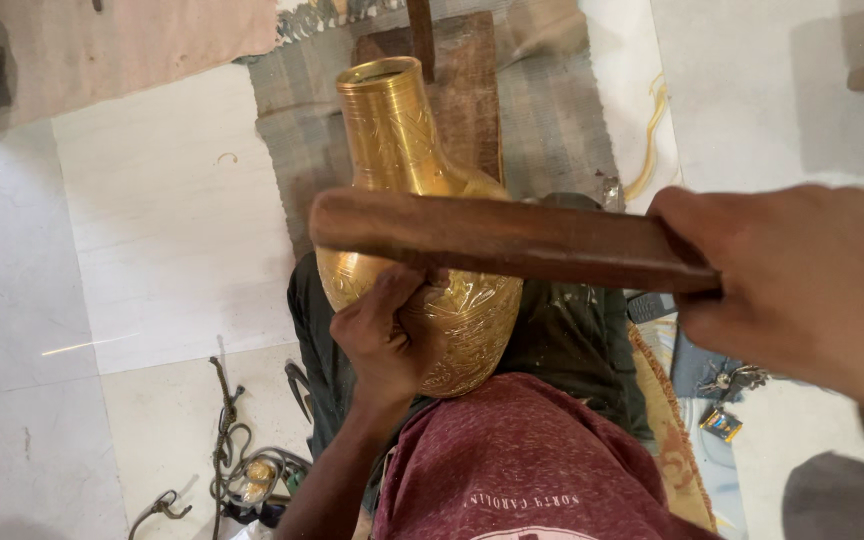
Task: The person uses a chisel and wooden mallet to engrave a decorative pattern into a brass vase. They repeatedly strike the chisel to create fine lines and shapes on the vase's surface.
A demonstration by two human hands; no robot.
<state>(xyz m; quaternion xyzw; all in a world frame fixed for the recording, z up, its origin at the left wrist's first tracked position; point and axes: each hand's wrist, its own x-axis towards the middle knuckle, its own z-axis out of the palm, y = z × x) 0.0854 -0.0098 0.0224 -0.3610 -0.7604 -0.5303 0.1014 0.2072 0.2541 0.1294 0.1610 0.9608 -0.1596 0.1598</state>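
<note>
Lying tilted across the person's lap, a gold-coloured engraved brass vase [422, 250] with a round belly and a long straight neck points its open mouth away from the body, toward the top of the view. Its belly rests against dark green trousers [572, 340] and the hem of a maroon shirt [522, 460], and its neck reaches over a brown wooden block [467, 90] standing on a grey woven mat [552, 110].

The left hand [384, 335] is pressed against the near side of the vase's belly with its fingers curled shut; whether they pinch a small tool cannot be told, since the fingertips are hidden. The right hand [802, 285] is closed tightly around one end of a long dark brown wooden mallet [502, 240], which stretches level across the view in front of the vase, its free end above the left hand. The two hands are well apart.

On the pale tiled floor [152, 230] to the left lies a tangle of bent metal hooks and wire [237, 460]. To the right, beside a patterned orange cloth edge [667, 420], sit a bunch of keys [737, 380] and a small colourful packet [720, 424].
</note>
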